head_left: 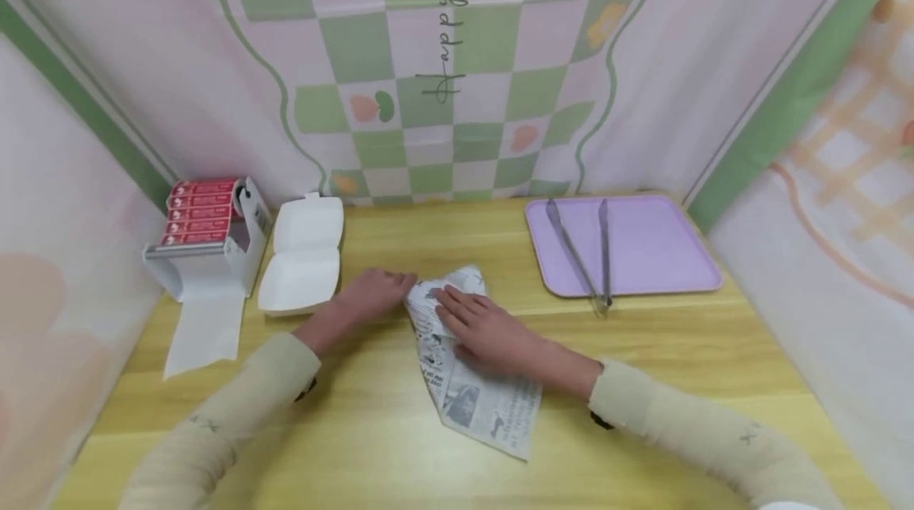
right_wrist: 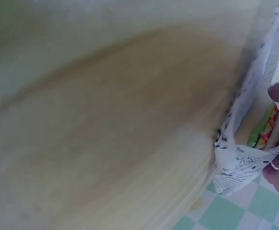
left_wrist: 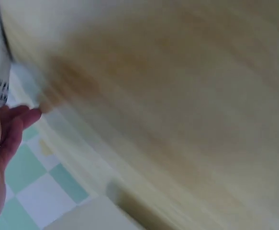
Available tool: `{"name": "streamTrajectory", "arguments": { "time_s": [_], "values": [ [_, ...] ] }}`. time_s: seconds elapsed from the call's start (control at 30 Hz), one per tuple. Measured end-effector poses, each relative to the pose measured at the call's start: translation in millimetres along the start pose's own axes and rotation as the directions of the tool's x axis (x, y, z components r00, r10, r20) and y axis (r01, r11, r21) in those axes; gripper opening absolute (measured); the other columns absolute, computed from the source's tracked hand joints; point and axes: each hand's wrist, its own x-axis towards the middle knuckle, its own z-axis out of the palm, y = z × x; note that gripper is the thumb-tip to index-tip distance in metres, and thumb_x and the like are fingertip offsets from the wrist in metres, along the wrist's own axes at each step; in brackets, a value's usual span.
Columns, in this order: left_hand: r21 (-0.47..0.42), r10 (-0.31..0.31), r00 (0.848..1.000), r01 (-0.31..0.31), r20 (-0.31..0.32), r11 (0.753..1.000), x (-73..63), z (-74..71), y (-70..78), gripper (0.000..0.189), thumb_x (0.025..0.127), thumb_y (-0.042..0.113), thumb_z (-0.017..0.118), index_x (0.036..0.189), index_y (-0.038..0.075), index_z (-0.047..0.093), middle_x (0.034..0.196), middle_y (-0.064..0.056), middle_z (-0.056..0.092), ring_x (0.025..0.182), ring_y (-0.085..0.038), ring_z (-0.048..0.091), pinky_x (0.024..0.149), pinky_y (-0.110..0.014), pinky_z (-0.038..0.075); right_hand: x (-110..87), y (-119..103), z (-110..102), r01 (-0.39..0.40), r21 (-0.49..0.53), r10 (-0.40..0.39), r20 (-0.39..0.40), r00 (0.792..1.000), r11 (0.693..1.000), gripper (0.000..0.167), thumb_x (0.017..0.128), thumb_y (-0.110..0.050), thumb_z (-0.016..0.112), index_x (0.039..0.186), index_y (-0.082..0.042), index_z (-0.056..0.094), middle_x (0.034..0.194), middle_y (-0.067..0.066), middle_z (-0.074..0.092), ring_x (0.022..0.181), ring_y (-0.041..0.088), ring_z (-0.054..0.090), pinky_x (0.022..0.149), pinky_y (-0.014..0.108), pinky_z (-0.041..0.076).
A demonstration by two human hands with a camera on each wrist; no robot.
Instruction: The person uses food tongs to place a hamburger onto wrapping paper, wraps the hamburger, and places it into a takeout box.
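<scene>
Printed newspaper-style wrapping paper [head_left: 493,407] lies on the table, its far end folded over. Inside the fold, the right wrist view shows food with a green leaf and red sauce [right_wrist: 268,129], perhaps a sandwich; most of it is hidden. My right hand [head_left: 493,331] rests on the folded part with its fingers stretched forward. At the paper's far left corner, my left hand [head_left: 374,292] touches the edge with fingers together and extended. The left wrist view shows those fingers [left_wrist: 17,124] beside the paper's white edge.
An open white clamshell box [head_left: 303,272] stands left of my left hand. Beyond it is a dispenser [head_left: 246,232] with red boxes and a hanging white sheet [head_left: 205,335]. At the back right, metal tongs [head_left: 605,256] lie on a purple tray [head_left: 664,248]. A checkered curtain [head_left: 421,145] hangs behind.
</scene>
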Motion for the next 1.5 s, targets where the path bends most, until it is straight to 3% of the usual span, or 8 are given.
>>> {"name": "streamTrajectory", "arguments": {
  "time_s": [0.17, 0.43, 0.67, 0.87, 1.1, 1.27, 1.37, 1.5],
  "values": [
    [-0.249, -0.025, 0.997, 0.043, 0.074, 0.968, 6.7, -3.3, 3.4, 0.042, 0.101, 0.008, 0.055, 0.143, 0.007, 0.049, 0.129, -0.012, 0.067, 0.109, -0.026, 0.069, 0.094, -0.038, 0.058, -4.6, 2.8, -10.0, 0.023, 0.099, -0.028, 0.048, 0.998, 0.995, 0.065, 0.095, -0.024, 0.053, 0.151, 0.003, 0.035, 0.162, 0.024, 0.025, 0.151, 0.037, 0.026, 0.118, 0.048, 0.036],
    [-0.398, -0.075, 0.989, 0.12, 0.128, 0.909, 7.0, -25.9, 15.8, 0.053, 0.088, 0.005, 0.067, 0.139, 0.004, 0.053, 0.134, -0.015, 0.063, 0.124, -0.03, 0.061, 0.108, -0.042, 0.049, -5.0, -1.1, -21.4, 0.062, 0.089, -0.064, 0.014, 0.998, 0.994, 0.055, 0.096, -0.017, 0.047, 0.148, 0.001, 0.044, 0.156, 0.022, 0.039, 0.144, 0.036, 0.038, 0.115, 0.046, 0.041],
    [-0.403, -0.205, 0.979, 0.183, -0.011, 0.897, -4.1, -40.0, 81.0, 0.055, 0.099, 0.027, 0.061, 0.144, 0.0, 0.044, 0.136, -0.014, 0.057, 0.125, -0.026, 0.054, 0.105, -0.037, 0.05, -2.0, 8.6, -22.0, 0.055, 0.215, -0.035, -0.097, 0.995, 0.975, 0.047, 0.09, -0.005, 0.053, 0.137, -0.001, 0.058, 0.136, 0.018, 0.054, 0.123, 0.029, 0.052, 0.107, 0.041, 0.047],
    [-0.314, -0.136, 0.983, 0.093, -0.121, 0.945, -9.3, -32.3, 92.3, 0.046, 0.095, 0.002, 0.062, 0.138, 0.012, 0.054, 0.13, -0.012, 0.057, 0.122, -0.027, 0.054, 0.09, -0.032, 0.058, 19.1, 61.0, -48.9, -0.155, 0.636, 0.144, 0.069, 0.987, 0.756, 0.03, 0.093, 0.002, 0.052, 0.117, -0.003, 0.069, 0.117, 0.013, 0.072, 0.107, 0.028, 0.068, 0.09, 0.037, 0.059],
    [-0.323, 0.008, 0.993, -0.047, -0.121, 0.945, -1.8, -35.7, 73.3, 0.04, 0.086, -0.015, 0.059, 0.111, 0.015, 0.065, 0.137, -0.011, 0.058, 0.127, -0.028, 0.054, 0.102, -0.04, 0.052, 57.3, 112.0, -33.7, -0.108, 0.697, -0.105, 0.256, 0.961, 0.709, 0.045, 0.093, 0.005, 0.055, 0.137, -0.003, 0.055, 0.141, 0.017, 0.057, 0.119, 0.037, 0.061, 0.105, 0.05, 0.049],
    [-0.45, -0.079, 0.994, 0.039, -0.071, 0.892, 3.8, -39.6, 64.7, 0.021, 0.088, -0.01, 0.057, 0.091, 0.01, 0.064, 0.118, -0.009, 0.067, 0.112, -0.024, 0.062, 0.091, -0.034, 0.056, 51.7, 121.2, -14.8, -0.157, 0.749, -0.101, 0.286, 0.953, 0.643, 0.021, 0.093, 0.0, 0.063, 0.114, -0.002, 0.067, 0.106, 0.012, 0.071, 0.098, 0.022, 0.066, 0.092, 0.041, 0.055],
    [-0.445, -0.175, 0.984, 0.139, -0.039, 0.884, 10.0, -39.5, 67.9, 0.007, 0.096, 0.008, 0.058, 0.1, 0.007, 0.063, 0.107, -0.008, 0.066, 0.103, -0.023, 0.062, 0.084, -0.033, 0.056, 44.1, 124.4, -5.6, -0.212, 0.832, -0.081, 0.293, 0.953, 0.513, 0.02, 0.09, 0.004, 0.065, 0.11, 0.002, 0.065, 0.094, 0.01, 0.069, 0.086, 0.02, 0.064, 0.08, 0.038, 0.056],
    [-0.378, -0.263, 0.964, 0.251, 0.021, 0.891, 13.9, -33.6, 77.7, 0.043, 0.1, 0.037, 0.058, 0.126, 0.003, 0.057, 0.114, -0.012, 0.059, 0.107, -0.028, 0.055, 0.086, -0.036, 0.054, 38.2, 125.3, 5.7, -0.266, 0.9, -0.106, 0.319, 0.942, 0.346, 0.028, 0.088, 0.007, 0.066, 0.115, 0.005, 0.058, 0.088, 0.005, 0.067, 0.079, 0.021, 0.062, 0.071, 0.031, 0.054]
  ]
}}
